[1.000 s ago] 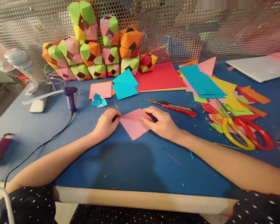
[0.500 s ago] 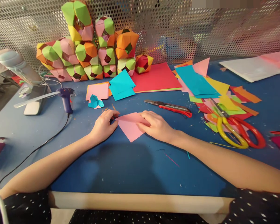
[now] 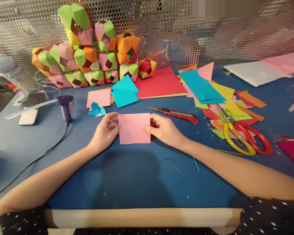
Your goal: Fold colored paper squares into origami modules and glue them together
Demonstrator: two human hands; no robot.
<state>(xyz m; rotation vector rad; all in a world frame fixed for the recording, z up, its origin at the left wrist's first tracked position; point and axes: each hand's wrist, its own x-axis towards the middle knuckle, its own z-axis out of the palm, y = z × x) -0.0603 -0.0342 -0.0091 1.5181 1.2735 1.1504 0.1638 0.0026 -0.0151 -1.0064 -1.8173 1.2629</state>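
the right hand's (image 3: 168, 130) fingers are closed in a pinch on the flat pink sheet of paper (image 3: 134, 129), thumb over its right edge, the others behind. the left hand's (image 3: 104, 132) fingers are curled at its left edge; whether they grip or merely touch it, i cannot tell. the pink sheet lies between the hands, above or on the blue-painted tabletop (image 3: 132, 182). just beyond the left hand lies a small folded blue-and-pink paper piece (image 3: 97, 109), near the pink and orange paper squares (image 3: 99, 98) and overlapping bright blue paper squares (image 3: 124, 93). past the right hand lies a red-and-grey box cutter (image 3: 173, 114); farther right, scissors with yellow and red handles (image 3: 227, 117) rest on colourful paper scraps. a purple glue gun (image 3: 65, 107) stands at left, and multicoloured folded-paper balls (image 3: 85, 58) are stacked behind.
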